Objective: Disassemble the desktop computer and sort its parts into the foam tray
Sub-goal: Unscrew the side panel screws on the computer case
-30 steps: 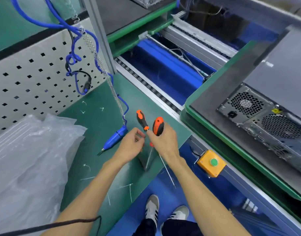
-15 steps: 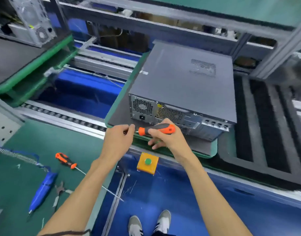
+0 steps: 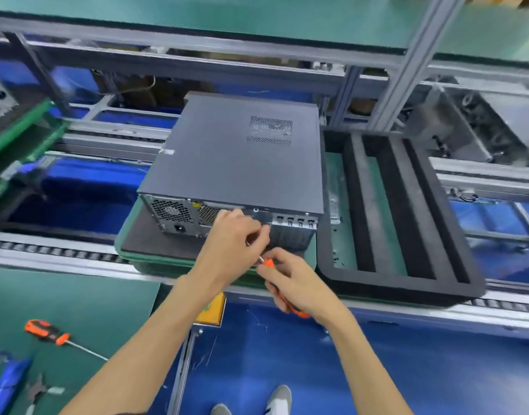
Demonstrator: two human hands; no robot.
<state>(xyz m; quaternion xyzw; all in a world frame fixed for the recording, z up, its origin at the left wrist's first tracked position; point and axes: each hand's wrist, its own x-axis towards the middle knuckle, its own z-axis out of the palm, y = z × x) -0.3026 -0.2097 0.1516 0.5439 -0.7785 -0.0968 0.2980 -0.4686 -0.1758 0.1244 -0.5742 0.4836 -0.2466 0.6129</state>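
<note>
My screwdriver (image 3: 287, 298) shows an orange handle; a second orange-and-black screwdriver (image 3: 47, 331) lies on the green bench mat (image 3: 62, 301). The desktop computer case (image 3: 239, 157) is dark grey, with perforated vent patches (fine dotted mesh). The foam tray (image 3: 404, 280) is black, green showing in its slots. The button box (image 3: 210, 310) is yellow.

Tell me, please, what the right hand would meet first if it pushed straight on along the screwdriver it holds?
Probably the computer's rear panel: the right hand aims the screwdriver there, though the left hand hides the tip.
</note>
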